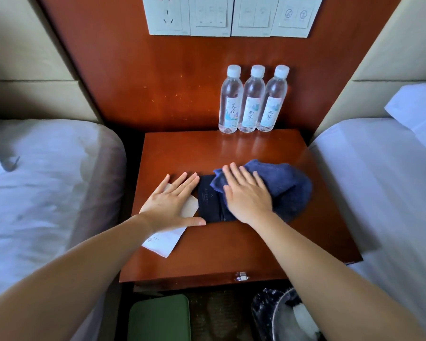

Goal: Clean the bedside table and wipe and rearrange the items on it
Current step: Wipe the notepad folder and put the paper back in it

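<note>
R hand [246, 193] lies flat, palm down, fingers straight & a bit spread, pressing the blue cloth [290, 190]. It grips nothing. L hand [169, 201] is the same: flat, fingers spread, pinning a beige card [191, 208] to the surface [231, 252], w/ nothing curled round anything.

Nearest, below the front edge: green case [159, 318] on the floor at L, lined bin [280, 313] at R, small metal latch [241, 276] on the drawer front. On the surface, a white slip [164, 243] lies toward the front-L, its far end tucked under the L wrist.

Next, mid-surface, is the dark folder [208, 200], btwn the two hands. Its long axis runs near-to-far, slightly tilted. Its R part sits under the cloth & R hand; the bare L part lies just L of that hand. L thumb touches its near-L corner, and the L fingertips reach its L edge.

So the R hand is the nearer one, already on it. The stroke wanted is prob a short sweep leftward across the folder's short axis, toward the L hand. L hand looks to be bracing so the folder doesn't slide. Risk: the cloth could drag the card along.

Farther R, the bulk of the cloth is bunched toward the R edge. At back-R, three water bottles [252, 99] stand upright in a tight row, touching, against the wood back panel. Above is a white switch panel [231, 16]. There's a bed on either side.
</note>
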